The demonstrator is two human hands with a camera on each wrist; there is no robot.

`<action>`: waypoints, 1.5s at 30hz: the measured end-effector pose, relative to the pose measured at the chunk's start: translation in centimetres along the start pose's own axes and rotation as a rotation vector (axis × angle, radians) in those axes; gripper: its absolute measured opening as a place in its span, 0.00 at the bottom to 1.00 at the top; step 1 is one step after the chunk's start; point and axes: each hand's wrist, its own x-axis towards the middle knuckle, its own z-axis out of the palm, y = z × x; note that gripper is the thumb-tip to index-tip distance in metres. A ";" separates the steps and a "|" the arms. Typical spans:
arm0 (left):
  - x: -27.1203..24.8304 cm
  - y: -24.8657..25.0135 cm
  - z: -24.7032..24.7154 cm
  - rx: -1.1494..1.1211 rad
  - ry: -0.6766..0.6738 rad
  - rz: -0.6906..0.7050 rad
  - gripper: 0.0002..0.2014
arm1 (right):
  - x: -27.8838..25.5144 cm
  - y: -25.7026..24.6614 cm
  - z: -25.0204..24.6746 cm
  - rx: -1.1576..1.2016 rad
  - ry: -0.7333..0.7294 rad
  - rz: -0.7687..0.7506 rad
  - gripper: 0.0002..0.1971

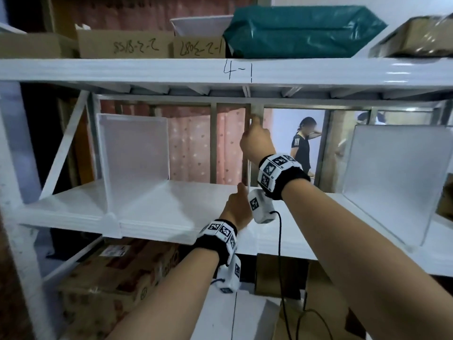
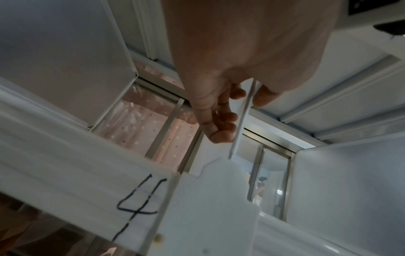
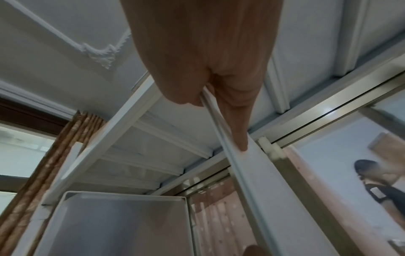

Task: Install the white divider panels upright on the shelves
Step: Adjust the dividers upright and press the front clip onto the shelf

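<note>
Scanning leftward first, I saw one installed divider [image 1: 133, 153] standing upright on the middle shelf [image 1: 73, 212]. My left hand [image 1: 236, 208] pinched the lower front edge of the held panel [image 1: 248, 173]; my right hand [image 1: 257, 143] pinched its top, directly above, long axis vertical. Another divider [image 1: 392, 177] stood rightward. Above, cardboard boxes [image 1: 125, 44] held contents I couldn't see.

Dim indoor light, brightest through the far opening behind the shelves, glare on the upper shelf rail [image 1: 397, 69] at right, wide-angle bending at the edges, wrist views soft, shadowed, close hands blurred.
</note>
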 end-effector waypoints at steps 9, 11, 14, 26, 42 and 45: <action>-0.4 -0.9 -0.7 0.130 -0.104 0.057 0.33 | -1.3 -0.7 -0.4 -0.057 -0.126 0.138 0.37; -0.3 -0.6 -1.0 0.160 -0.106 0.059 0.32 | -1.4 -0.9 -0.5 -0.090 -0.144 0.160 0.39; -0.5 -0.2 -1.0 0.169 -0.081 0.062 0.29 | -1.8 -1.0 -0.7 -0.135 -0.113 0.156 0.40; -0.1 -0.1 -0.5 0.137 -0.023 0.020 0.22 | -1.7 0.6 -1.0 -0.079 -0.177 0.035 0.42; 0.6 -0.9 1.7 0.191 0.080 0.046 0.18 | -1.7 1.0 -0.2 -0.001 -0.182 0.042 0.41; 0.1 -0.7 1.4 0.192 0.063 0.025 0.21 | -1.7 0.8 -0.1 0.004 -0.165 0.044 0.41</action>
